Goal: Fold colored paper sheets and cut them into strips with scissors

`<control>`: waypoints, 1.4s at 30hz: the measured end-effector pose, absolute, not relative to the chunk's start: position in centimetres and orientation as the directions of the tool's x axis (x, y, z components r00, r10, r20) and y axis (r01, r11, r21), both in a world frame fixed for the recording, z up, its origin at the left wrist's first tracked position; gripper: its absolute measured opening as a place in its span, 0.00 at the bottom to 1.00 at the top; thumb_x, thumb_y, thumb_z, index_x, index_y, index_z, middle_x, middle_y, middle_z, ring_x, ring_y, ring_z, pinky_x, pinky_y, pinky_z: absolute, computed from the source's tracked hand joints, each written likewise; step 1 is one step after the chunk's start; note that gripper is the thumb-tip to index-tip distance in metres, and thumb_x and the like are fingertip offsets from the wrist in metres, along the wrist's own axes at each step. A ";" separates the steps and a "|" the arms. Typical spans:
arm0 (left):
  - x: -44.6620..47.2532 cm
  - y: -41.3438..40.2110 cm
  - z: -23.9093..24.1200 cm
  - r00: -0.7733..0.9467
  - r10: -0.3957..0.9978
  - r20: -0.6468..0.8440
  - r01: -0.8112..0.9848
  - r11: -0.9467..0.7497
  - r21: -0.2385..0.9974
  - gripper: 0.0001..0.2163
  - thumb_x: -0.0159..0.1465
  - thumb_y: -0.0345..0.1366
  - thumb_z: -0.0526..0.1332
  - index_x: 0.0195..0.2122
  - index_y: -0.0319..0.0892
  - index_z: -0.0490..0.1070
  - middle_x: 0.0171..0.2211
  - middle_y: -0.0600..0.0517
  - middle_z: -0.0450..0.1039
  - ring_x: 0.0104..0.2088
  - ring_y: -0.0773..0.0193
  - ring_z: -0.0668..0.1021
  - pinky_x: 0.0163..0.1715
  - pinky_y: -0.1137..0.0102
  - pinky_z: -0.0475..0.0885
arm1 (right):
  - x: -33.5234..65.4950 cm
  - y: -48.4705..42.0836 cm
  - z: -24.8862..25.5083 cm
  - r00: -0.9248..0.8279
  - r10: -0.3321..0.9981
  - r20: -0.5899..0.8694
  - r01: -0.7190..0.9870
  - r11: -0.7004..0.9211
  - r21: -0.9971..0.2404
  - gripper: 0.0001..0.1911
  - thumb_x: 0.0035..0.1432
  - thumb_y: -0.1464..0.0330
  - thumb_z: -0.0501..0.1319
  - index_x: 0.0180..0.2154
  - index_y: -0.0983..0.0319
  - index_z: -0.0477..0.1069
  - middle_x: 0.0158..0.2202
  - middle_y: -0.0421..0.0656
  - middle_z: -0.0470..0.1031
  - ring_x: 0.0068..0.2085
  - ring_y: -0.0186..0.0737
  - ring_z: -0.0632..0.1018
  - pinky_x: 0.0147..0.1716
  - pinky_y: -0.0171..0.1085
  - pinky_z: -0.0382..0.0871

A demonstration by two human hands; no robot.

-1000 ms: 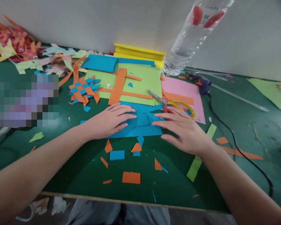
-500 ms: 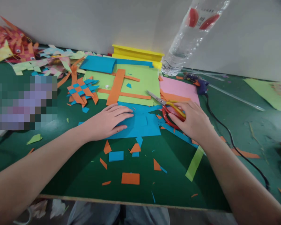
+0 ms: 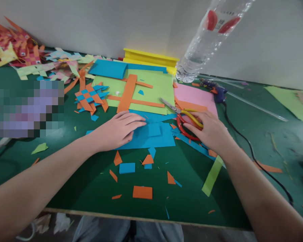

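My left hand (image 3: 120,129) lies flat with fingers stretched out on a blue paper sheet (image 3: 151,136) in the middle of the green table (image 3: 91,188). My right hand (image 3: 210,132) has its fingers curled around the red and yellow handles of a pair of scissors (image 3: 184,116), which lie on the table with the blades pointing up-left over the green sheet (image 3: 154,89). Orange strips (image 3: 127,92) lie crossed on that green sheet.
A woven orange-and-blue piece (image 3: 91,97) lies left of the green sheet. A pink sheet (image 3: 194,95), a clear bottle (image 3: 204,43), a glue gun (image 3: 215,89) with black cable and a yellow paper stack (image 3: 151,58) stand behind. Paper scraps (image 3: 142,192) litter the front edge.
My right hand left the blue sheet, moved right to the scissors and closed its fingers on their handles. My left hand stayed flat on the blue sheet.
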State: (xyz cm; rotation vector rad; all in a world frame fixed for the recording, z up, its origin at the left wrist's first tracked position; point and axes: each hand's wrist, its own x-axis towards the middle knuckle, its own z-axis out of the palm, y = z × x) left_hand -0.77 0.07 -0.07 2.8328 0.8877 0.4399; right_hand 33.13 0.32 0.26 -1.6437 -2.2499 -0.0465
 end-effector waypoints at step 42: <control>-1.5 1.0 0.1 0.754 0.628 0.192 0.592 -0.777 0.213 0.20 0.74 0.45 0.46 0.61 0.41 0.64 0.60 0.46 0.68 0.60 0.56 0.68 0.62 0.59 0.59 | 32.2 -0.9 1.9 -0.353 0.918 0.179 0.881 0.391 -0.266 0.27 0.49 0.56 0.64 0.49 0.59 0.63 0.54 0.52 0.70 0.55 0.60 0.71 0.53 0.56 0.62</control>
